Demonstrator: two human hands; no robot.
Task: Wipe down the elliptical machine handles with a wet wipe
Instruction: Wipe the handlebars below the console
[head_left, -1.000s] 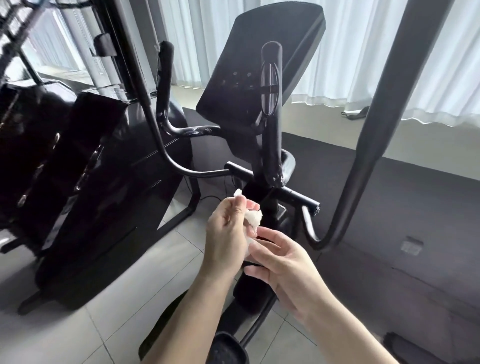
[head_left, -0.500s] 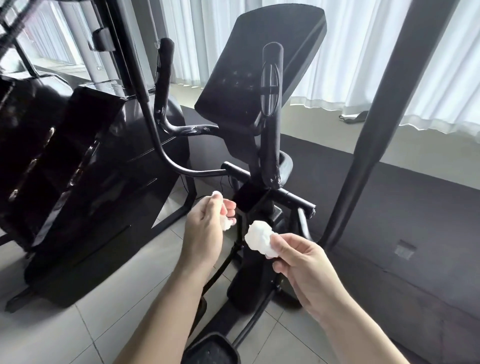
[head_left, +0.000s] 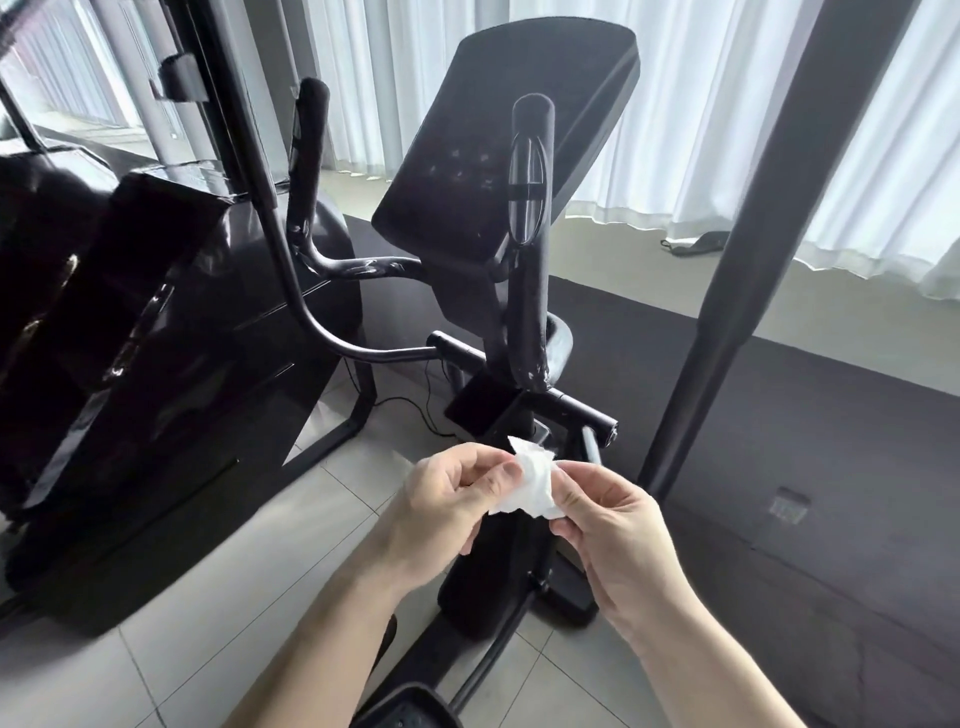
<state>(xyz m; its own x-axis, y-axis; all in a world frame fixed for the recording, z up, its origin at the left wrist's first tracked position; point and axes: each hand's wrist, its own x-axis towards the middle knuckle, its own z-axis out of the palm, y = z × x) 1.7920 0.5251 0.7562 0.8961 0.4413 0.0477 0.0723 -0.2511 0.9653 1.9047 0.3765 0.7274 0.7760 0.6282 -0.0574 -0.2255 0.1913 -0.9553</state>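
Half a second back the hands are apart, the right one carrying the main white wad and the left one a smaller bit of white; now they have closed together again. The left hand (head_left: 447, 514) and right hand (head_left: 615, 525) both pinch the wet wipe (head_left: 532, 483) between thumb and curled fingertips, one on each side, with the remaining fingers loosely curled. The wipe sits bunched in the short gap between the two pinches, one corner sticking up above them, so it looks less tightly balled than before. Judgement: the wipe is being opened out or refolded to give a fresh face, and no wiping contact exists at this moment. The near upright handle (head_left: 530, 270) stands directly above and beyond the grip, well apart from the wipe. The far handle (head_left: 306, 156) is up and to the left of the grip, further off. The console (head_left: 498, 145) lies behind the near handle, and a thick swing arm (head_left: 748, 249) rises to the right of the grip. Pale marks show low on the near handle; wetness or wear cannot be told. Meaning for the task: the wipe is nearly ready, and the next move likely calls for one hand to take it alone and lift it to a handle.
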